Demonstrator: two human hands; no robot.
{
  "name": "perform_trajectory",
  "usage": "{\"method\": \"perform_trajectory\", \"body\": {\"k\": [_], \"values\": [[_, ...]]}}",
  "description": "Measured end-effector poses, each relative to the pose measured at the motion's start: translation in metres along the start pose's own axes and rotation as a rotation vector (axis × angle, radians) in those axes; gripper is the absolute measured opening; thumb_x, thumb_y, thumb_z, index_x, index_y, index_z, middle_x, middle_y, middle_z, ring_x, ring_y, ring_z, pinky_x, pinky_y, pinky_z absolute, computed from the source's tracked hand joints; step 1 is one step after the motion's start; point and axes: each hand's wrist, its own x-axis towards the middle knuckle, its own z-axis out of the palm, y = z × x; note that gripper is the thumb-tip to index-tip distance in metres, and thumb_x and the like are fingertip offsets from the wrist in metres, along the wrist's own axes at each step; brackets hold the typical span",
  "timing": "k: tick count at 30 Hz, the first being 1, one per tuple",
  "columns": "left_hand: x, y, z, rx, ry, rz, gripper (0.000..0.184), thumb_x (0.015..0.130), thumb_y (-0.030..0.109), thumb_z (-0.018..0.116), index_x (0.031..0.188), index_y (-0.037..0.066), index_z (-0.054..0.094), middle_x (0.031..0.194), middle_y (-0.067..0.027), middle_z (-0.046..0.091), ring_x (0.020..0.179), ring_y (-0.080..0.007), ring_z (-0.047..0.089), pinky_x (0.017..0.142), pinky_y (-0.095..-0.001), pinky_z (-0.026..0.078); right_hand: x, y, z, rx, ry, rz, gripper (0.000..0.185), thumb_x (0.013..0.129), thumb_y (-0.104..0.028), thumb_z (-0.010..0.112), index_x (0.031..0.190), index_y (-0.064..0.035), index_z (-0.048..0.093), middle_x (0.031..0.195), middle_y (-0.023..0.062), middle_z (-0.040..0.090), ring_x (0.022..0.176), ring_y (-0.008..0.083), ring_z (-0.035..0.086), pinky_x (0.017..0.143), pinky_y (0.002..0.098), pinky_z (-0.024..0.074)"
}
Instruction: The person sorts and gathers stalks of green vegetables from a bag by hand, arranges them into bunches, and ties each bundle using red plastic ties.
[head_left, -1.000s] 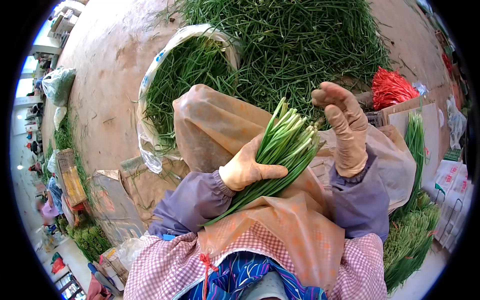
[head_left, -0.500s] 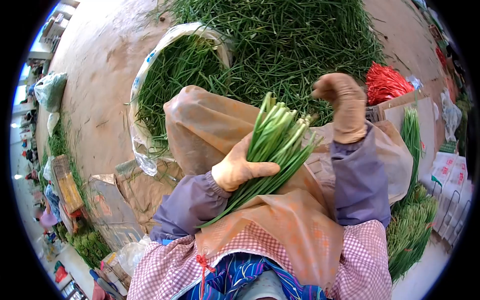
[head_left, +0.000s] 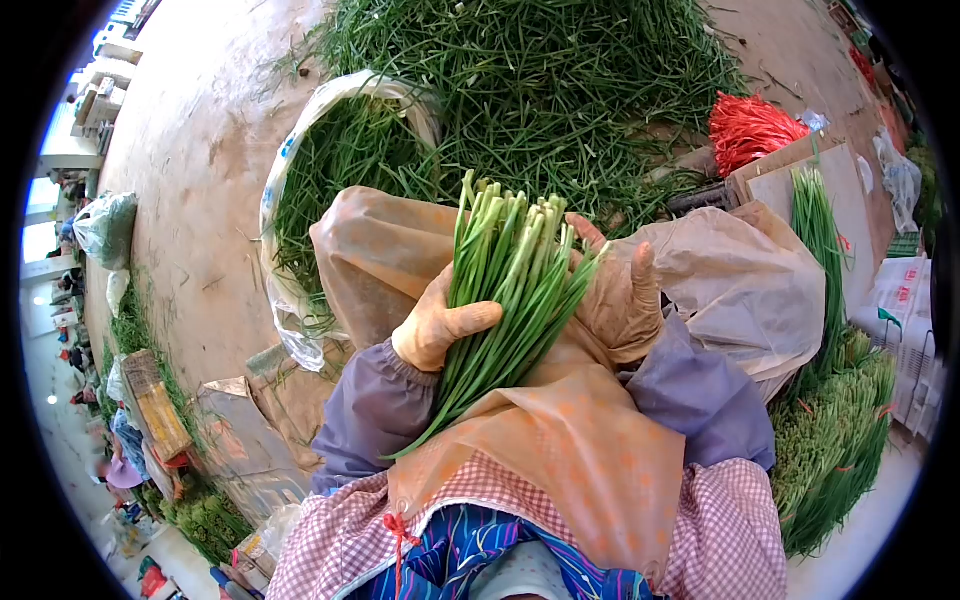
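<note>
My left hand (head_left: 440, 325), in a pale glove, is wrapped round a bundle of green stalks (head_left: 515, 285), its thumb across the front. The pale cut ends point up and away from me, and the leafy ends trail down toward my left sleeve. My right hand (head_left: 622, 295), gloved too, is against the right side of the bundle, palm up with its thumb raised; some of its fingers are hidden behind the stalks. Both hands are above the translucent apron (head_left: 560, 430) on my lap.
A big heap of loose green stalks (head_left: 550, 90) lies ahead. Left of it stands a plastic-lined container (head_left: 275, 190) of greens. Red ties (head_left: 750, 132) lie on the right, above tied bundles (head_left: 830, 450). A full plastic bag (head_left: 105, 228) is far left.
My right hand has come down from its raised position to the bundle's right side. My left hand has moved left with the bundle, which now stands more upright.
</note>
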Motion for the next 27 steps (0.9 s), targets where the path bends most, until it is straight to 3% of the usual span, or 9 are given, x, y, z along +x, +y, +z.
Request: {"method": "perform_trajectory", "body": {"k": [2, 9, 11, 14, 17, 19, 21, 23, 27], "values": [[-0.004, 0.001, -0.002, 0.029, 0.038, -0.001, 0.086, 0.075, 0.027, 0.079, 0.143, 0.0, 0.033, 0.134, -0.0118, 0.051, 0.12, -0.0216, 0.052, 0.103, -0.0349, 0.041, 0.006, -0.002, 0.005, -0.023, -0.121, -0.003, 0.096, 0.081, -0.063, 0.062, 0.148, -0.0103, 0.018, 0.143, 0.0211, 0.039, 0.13, 0.0337, 0.043, 0.109, 0.0499, 0.0346], [-0.003, 0.001, 0.008, 0.224, 0.087, 0.126, 0.085, 0.076, 0.02, 0.081, 0.143, 0.0, 0.033, 0.135, -0.0105, 0.051, 0.122, -0.0207, 0.05, 0.105, -0.0346, 0.039, 0.013, 0.013, 0.048, -0.189, -0.074, -0.115, 0.081, 0.087, -0.049, 0.064, 0.147, -0.0128, 0.024, 0.137, 0.0108, 0.046, 0.127, 0.0268, 0.045, 0.108, 0.0451, 0.0368], [-0.002, 0.004, 0.007, 0.349, 0.096, 0.174, 0.086, 0.075, 0.02, 0.082, 0.143, -0.001, 0.032, 0.135, -0.0101, 0.05, 0.123, -0.0207, 0.049, 0.105, -0.0343, 0.038, 0.02, 0.018, 0.059, -0.162, -0.018, -0.137, 0.079, 0.084, -0.031, 0.074, 0.146, -0.0143, 0.028, 0.128, 0.0083, 0.052, 0.118, 0.0225, 0.052, 0.104, 0.0409, 0.042], [-0.004, 0.025, 0.008, 0.761, 0.071, 0.017, 0.087, 0.074, 0.033, 0.083, 0.139, -0.002, 0.037, 0.125, -0.0129, 0.057, 0.116, -0.0215, 0.055, 0.1, -0.0347, 0.042, 0.03, 0.025, 0.073, -0.21, 0.041, -0.164, 0.083, 0.078, -0.013, 0.08, 0.145, -0.0137, 0.03, 0.121, 0.0064, 0.057, 0.108, 0.0184, 0.057, 0.094, 0.0345, 0.0488], [-0.006, 0.036, 0.009, 1.068, 0.111, -0.071, 0.071, 0.074, 0.036, 0.082, 0.126, 0.001, 0.05, 0.107, -0.0141, 0.066, 0.102, -0.0227, 0.063, 0.089, -0.0358, 0.049, 0.041, 0.032, 0.077, -0.294, 0.055, -0.172, 0.084, 0.078, -0.017, 0.08, 0.145, -0.0107, 0.03, 0.124, 0.0078, 0.056, 0.109, 0.0184, 0.058, 0.092, 0.0331, 0.0503], [-0.002, 0.041, 0.016, 1.188, 0.101, -0.162, 0.06, 0.074, 0.033, 0.081, 0.12, 0.003, 0.056, 0.103, -0.0129, 0.067, 0.098, -0.0223, 0.065, 0.086, -0.0354, 0.05, 0.047, 0.026, 0.085, -0.374, 0.123, -0.085, 0.082, 0.077, -0.011, 0.079, 0.144, -0.011, 0.031, 0.118, 0.0091, 0.059, 0.105, 0.0182, 0.06, 0.086, 0.032, 0.0525], [0.004, 0.043, 0.012, 1.052, 0.082, -0.174, 0.051, 0.074, 0.026, 0.079, 0.115, 0.001, 0.059, 0.1, -0.0084, 0.067, 0.091, -0.0191, 0.065, 0.081, -0.0331, 0.051, 0.067, 0.025, 0.08, -0.391, 0.082, -0.066, 0.076, 0.075, -0.006, 0.079, 0.14, -0.0103, 0.039, 0.107, 0.0082, 0.063, 0.098, 0.0179, 0.063, 0.084, 0.0314, 0.0527], [0.011, 0.058, 0.035, 1.184, 0.078, -0.222, 0.052, 0.073, 0.028, 0.08, 0.113, 0.002, 0.059, 0.1, -0.0087, 0.067, 0.09, -0.0181, 0.065, 0.08, -0.0331, 0.051, 0.072, 0.009, 0.091, -0.402, 0.093, -0.047, 0.069, 0.073, -0.001, 0.077, 0.134, -0.0082, 0.046, 0.096, 0.0072, 0.064, 0.086, 0.0175, 0.065, 0.076, 0.031, 0.0546], [0.027, 0.051, 0.046, 1.092, 0.123, 0.004, 0.057, 0.071, 0.023, 0.082, 0.117, 0.002, 0.056, 0.101, -0.0084, 0.067, 0.092, -0.0193, 0.065, 0.083, -0.033, 0.051, 0.074, -0.03, 0.097, -0.395, -0.041, -0.128, 0.06, 0.073, 0.002, 0.074, 0.127, -0.0074, 0.051, 0.085, 0.0059, 0.064, 0.069, 0.0179, 0.065, 0.065, 0.0317, 0.0558]]}}
